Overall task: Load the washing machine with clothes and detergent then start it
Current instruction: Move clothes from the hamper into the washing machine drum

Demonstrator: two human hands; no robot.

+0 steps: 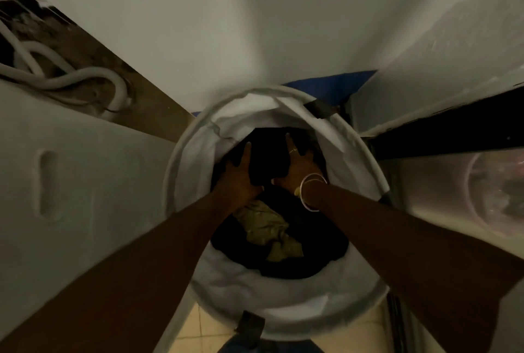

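White fabric lines the round laundry hamper [354, 137] that we look straight down into, and both our hands are inside it. Our left hand [241, 174] lies on the left edge of a black garment [269, 154] at the far side of the hamper, fingers bent over the cloth and thumb tucked beneath its fold, so it grips the fabric. Our right hand [300, 165], with a ring on one finger and thin pale bangles [312, 191] at the wrist, presses on the right side of the same garment with fingers spread; the thumb sits under the near edge, but we cannot tell how firmly it pinches. The garment sits between the two hands, at the top of the pile.

Nearer to us, under our wrists, lies a crumpled olive-green cloth [266, 228] on more dark clothes [320, 250] whose shapes merge in the dim light. At the right edge a round glass washing machine door [496, 194] is cut off by the frame, its inside blurred. A white appliance panel [85, 168] fills the left, with grey corrugated hoses [85, 77] behind it. A blue patch [326, 86] beyond the hamper is too hidden to identify
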